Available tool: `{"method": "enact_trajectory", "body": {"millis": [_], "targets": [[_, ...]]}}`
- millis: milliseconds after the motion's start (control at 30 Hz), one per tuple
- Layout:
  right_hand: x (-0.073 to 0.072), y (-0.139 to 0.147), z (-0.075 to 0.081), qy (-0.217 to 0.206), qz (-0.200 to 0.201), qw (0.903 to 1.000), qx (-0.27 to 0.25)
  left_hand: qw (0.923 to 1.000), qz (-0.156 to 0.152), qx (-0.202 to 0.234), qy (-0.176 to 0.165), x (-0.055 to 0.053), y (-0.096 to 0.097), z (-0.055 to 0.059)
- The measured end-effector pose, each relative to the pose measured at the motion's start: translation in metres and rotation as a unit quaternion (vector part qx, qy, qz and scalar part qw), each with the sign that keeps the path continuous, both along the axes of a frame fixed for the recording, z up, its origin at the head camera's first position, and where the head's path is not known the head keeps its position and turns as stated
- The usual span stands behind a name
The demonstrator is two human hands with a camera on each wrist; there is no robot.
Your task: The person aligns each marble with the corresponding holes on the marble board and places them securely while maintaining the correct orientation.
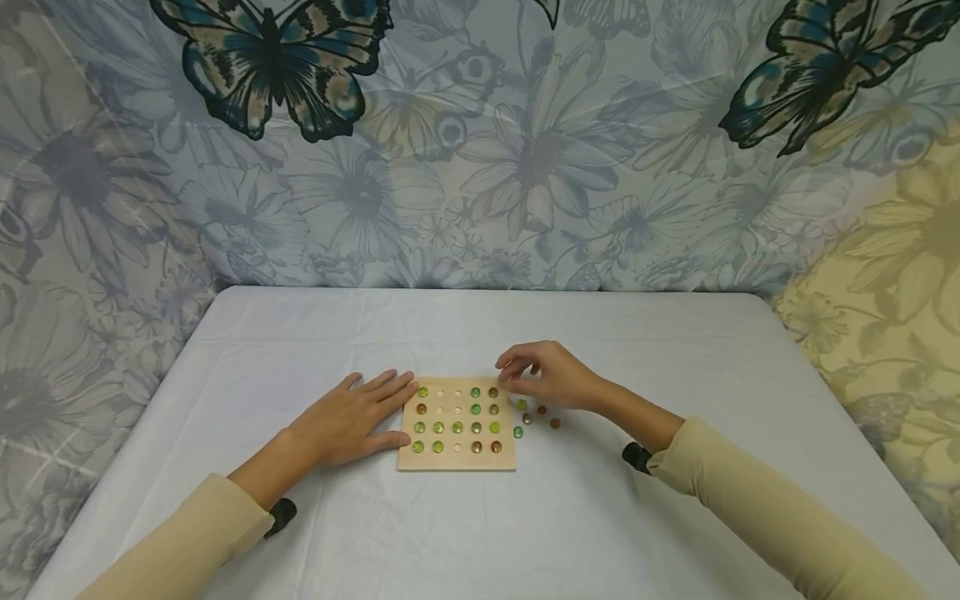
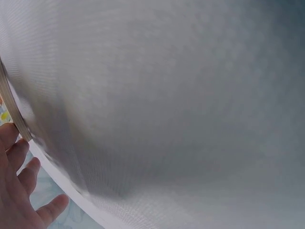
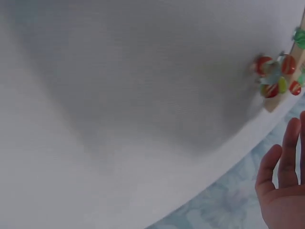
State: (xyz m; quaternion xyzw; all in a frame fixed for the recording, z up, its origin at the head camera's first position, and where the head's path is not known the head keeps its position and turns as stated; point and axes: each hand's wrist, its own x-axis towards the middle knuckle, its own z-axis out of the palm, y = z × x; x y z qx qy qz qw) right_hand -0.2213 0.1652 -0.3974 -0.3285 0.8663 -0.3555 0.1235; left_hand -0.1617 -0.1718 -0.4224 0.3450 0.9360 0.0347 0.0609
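Note:
A light wooden board (image 1: 457, 467) with rows of round hollows lies on the table. Glass marbles (image 1: 457, 427) in green, yellow-green and brown fill most hollows; several hollows (image 1: 449, 401) in the upper middle and one in the front row are bare. My left hand (image 1: 352, 421) lies spread, its fingertips and thumb on the board's left edge. Over the board's back right corner hovers my right hand (image 1: 553, 375), fingers loosely bent, with no marble visible in them. In the right wrist view, only some fingers (image 3: 288, 152) of that hand show; the thumb and index tips are hidden.
Several loose marbles (image 1: 542, 410) lie on the white cloth just right of the board, below my right hand. The white-covered table (image 1: 360, 533) ends at the back against a butterfly-and-flower fabric (image 1: 480, 208).

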Motion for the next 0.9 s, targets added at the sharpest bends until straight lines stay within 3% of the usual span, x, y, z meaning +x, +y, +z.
{"method": "enact_trajectory", "body": {"millis": [400, 633, 900], "targets": [[0.017, 0.051, -0.007, -0.015, -0.013, 0.9998, 0.003, 0.9999, 0.007, -0.003, -0.011, 0.000, 0.000, -0.001], [0.027, 0.058, -0.011, -0.045, 0.003, 0.9990, 0.002, 0.9999, 0.007, -0.005, -0.011, 0.000, 0.000, -0.001], [0.033, 0.059, -0.014, -0.046, 0.012, 0.9989, 0.007, 0.9999, 0.007, -0.003, -0.016, 0.000, 0.000, -0.001]]}}
